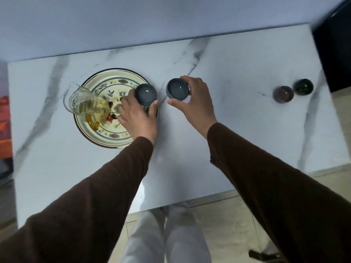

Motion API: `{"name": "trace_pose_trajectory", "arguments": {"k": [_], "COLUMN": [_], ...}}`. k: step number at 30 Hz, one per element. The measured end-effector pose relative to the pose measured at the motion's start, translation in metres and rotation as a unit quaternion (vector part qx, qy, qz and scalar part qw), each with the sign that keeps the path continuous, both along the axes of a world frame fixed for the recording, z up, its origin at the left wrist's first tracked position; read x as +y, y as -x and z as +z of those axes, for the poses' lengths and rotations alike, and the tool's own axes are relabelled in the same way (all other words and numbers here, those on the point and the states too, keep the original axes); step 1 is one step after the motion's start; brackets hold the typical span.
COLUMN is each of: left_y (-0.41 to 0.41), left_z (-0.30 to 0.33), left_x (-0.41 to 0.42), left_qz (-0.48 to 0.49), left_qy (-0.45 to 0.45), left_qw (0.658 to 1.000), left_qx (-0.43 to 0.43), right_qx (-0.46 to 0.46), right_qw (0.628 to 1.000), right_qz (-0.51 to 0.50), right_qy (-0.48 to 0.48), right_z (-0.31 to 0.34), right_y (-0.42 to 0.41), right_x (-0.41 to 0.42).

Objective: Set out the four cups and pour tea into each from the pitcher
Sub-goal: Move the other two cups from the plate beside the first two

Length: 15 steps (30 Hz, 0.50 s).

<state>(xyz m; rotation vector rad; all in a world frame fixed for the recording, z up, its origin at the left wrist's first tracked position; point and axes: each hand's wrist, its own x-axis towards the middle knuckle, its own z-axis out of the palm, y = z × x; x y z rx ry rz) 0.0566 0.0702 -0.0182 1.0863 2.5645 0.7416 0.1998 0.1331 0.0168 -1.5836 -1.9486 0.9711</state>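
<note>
So we've got 2 grey cups in hand here. Our left hand [137, 114] has its grip wrapped around one grey cup [146, 94] at the right edge of the floral plate [106, 137]; our right hand [191, 103] pinches the other grey cup [178, 89] just beside it, over the marble surface [237, 130]. The glass pitcher [86, 102] with pale tea sits on the plate's left side. The purple cup [283, 94] and green cup [303, 86] stand touching, well off to the right. Whether the grey cups are lifted, we can't tell.
</note>
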Motion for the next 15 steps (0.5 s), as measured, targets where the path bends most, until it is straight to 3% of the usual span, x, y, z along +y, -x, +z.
{"name": "trace_pose_trajectory", "arguments": {"k": [6, 15], "left_y": [-0.057, -0.204], "left_z": [0.025, 0.027], "left_x": [-0.013, -0.022], "left_qz": [-0.125, -0.229], "left_qy": [-0.018, -0.031], "left_qw": [0.992, 0.972], "left_qx": [-0.026, -0.036], "right_qx": [-0.001, -0.007], "right_qw": [0.998, 0.994], "right_qz": [-0.069, -0.103], "right_qy": [0.013, 0.018], "right_z": [0.023, 0.026], "right_y": [-0.074, -0.24], "right_x": [-0.024, -0.048]}}
